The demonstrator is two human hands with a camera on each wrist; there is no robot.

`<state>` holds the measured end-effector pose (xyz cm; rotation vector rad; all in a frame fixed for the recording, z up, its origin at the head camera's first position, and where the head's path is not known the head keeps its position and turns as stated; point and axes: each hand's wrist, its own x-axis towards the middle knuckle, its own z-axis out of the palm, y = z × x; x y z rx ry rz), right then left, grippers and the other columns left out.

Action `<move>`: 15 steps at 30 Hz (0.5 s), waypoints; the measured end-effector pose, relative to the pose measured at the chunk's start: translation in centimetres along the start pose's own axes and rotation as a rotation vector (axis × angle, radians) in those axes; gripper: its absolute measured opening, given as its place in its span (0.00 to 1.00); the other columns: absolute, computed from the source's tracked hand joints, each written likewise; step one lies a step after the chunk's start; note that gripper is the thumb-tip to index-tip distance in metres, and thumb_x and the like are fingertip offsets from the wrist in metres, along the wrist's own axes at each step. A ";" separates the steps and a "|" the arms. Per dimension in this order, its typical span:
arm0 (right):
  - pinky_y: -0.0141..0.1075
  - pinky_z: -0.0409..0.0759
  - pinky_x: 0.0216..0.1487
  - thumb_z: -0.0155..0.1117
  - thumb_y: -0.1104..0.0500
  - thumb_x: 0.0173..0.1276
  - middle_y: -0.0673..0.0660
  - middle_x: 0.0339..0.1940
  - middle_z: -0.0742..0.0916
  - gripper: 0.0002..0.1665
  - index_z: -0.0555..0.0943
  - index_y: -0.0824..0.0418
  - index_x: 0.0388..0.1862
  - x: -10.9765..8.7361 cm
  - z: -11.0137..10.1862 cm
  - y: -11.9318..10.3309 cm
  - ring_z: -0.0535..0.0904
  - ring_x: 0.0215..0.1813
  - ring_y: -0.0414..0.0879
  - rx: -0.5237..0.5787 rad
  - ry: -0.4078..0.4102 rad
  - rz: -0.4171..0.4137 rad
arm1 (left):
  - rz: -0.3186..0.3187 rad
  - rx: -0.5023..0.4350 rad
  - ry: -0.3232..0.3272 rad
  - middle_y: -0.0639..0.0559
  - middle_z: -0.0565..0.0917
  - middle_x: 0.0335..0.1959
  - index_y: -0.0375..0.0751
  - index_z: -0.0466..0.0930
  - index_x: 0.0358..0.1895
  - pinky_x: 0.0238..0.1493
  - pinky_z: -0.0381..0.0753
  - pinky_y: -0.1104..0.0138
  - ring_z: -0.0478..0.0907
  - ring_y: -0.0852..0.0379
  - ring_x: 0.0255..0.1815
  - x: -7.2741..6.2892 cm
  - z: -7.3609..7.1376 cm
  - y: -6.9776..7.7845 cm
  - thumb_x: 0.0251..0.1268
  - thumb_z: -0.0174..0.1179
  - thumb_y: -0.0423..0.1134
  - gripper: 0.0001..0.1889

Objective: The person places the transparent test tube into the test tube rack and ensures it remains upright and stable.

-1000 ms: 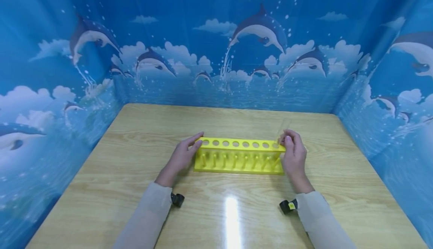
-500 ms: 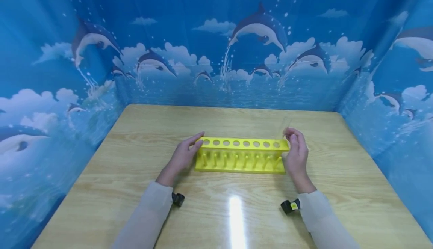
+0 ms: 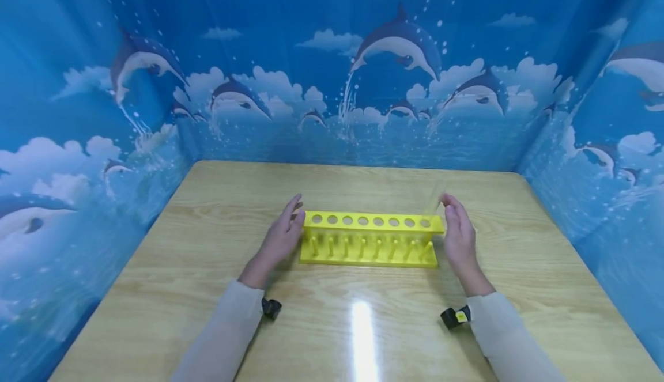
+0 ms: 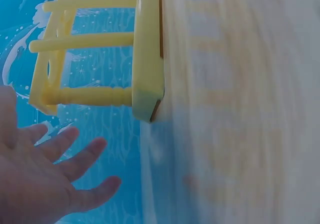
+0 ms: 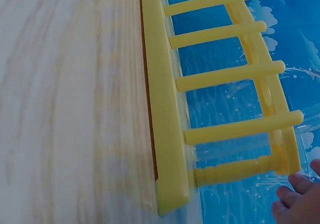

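A yellow test tube rack (image 3: 370,253) stands upright on the table, with a row of holes on top and pegs below. A clear test tube (image 5: 231,148), faint in every view, appears to stand in its rightmost hole. My left hand (image 3: 282,233) is beside the rack's left end; in the left wrist view its fingers (image 4: 82,159) are spread and apart from the rack. To the right of the other end is my right hand (image 3: 459,235), its fingertips (image 5: 290,196) near the top corner and holding nothing visible.
The wood-grain table (image 3: 332,324) reaches back to a blue dolphin-print curtain (image 3: 332,71), which also hangs at both sides. Each wrist carries a small black camera, such as the right camera (image 3: 452,317).
My left hand has come off the rack's left end and moved slightly left. The right hand has let go of the test tube and drawn away to the right.
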<state>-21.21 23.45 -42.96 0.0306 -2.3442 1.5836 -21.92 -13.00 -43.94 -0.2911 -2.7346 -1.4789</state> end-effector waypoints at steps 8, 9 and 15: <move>0.57 0.53 0.74 0.31 0.41 0.81 0.60 0.77 0.62 0.36 0.54 0.60 0.78 0.0 -0.8 0.6 0.53 0.77 0.59 -0.087 -0.089 -0.006 | 0.035 0.132 0.004 0.42 0.54 0.77 0.49 0.47 0.78 0.72 0.52 0.41 0.53 0.38 0.75 0.0 -0.6 0.2 0.80 0.35 0.55 0.30; 0.57 0.52 0.74 0.31 0.41 0.81 0.61 0.77 0.62 0.36 0.53 0.61 0.78 0.1 -0.8 0.7 0.53 0.77 0.60 -0.095 -0.095 -0.010 | 0.037 0.150 0.005 0.42 0.55 0.77 0.49 0.48 0.78 0.72 0.52 0.41 0.52 0.38 0.75 0.0 -0.7 0.2 0.80 0.36 0.55 0.30; 0.60 0.52 0.73 0.33 0.40 0.80 0.64 0.77 0.61 0.38 0.53 0.64 0.77 0.3 -1.1 1.1 0.53 0.76 0.63 -0.142 -0.132 -0.023 | 0.049 0.278 0.032 0.37 0.51 0.77 0.49 0.52 0.77 0.68 0.51 0.33 0.51 0.35 0.75 0.0 -1.6 0.4 0.79 0.37 0.57 0.31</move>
